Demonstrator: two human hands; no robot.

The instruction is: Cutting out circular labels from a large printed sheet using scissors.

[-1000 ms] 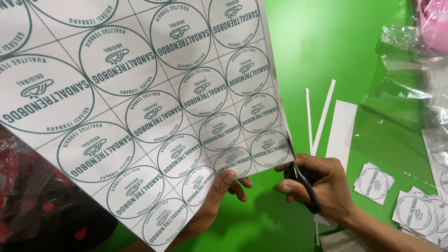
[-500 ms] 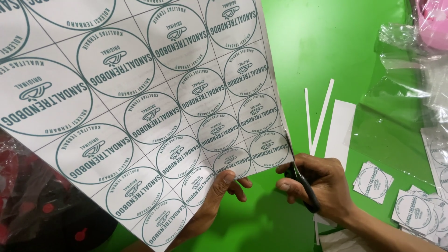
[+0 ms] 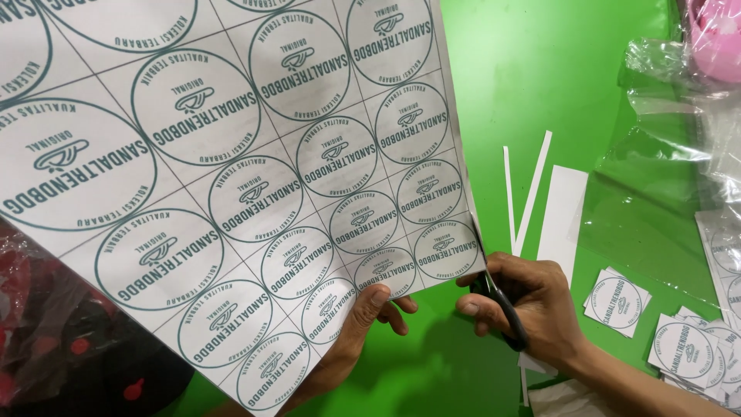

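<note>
A large white sheet (image 3: 231, 170) printed with many dark green round labels in a ruled grid fills the left and centre of the head view. My left hand (image 3: 363, 332) holds its lower edge from beneath, thumb on the printed side. My right hand (image 3: 532, 305) grips black-handled scissors (image 3: 502, 305), whose blades meet the sheet's right edge near its bottom corner.
Thin white paper strips (image 3: 532, 193) and a wider white offcut (image 3: 563, 212) lie on the green surface (image 3: 540, 69). Several cut square labels (image 3: 617, 301) sit at the right. Clear plastic film (image 3: 671, 100) lies at the upper right, a dark red-dotted bag (image 3: 69, 347) at the lower left.
The sheet has slid slightly left and down in my hands; the scissors stay at its right edge. Little else differs.
</note>
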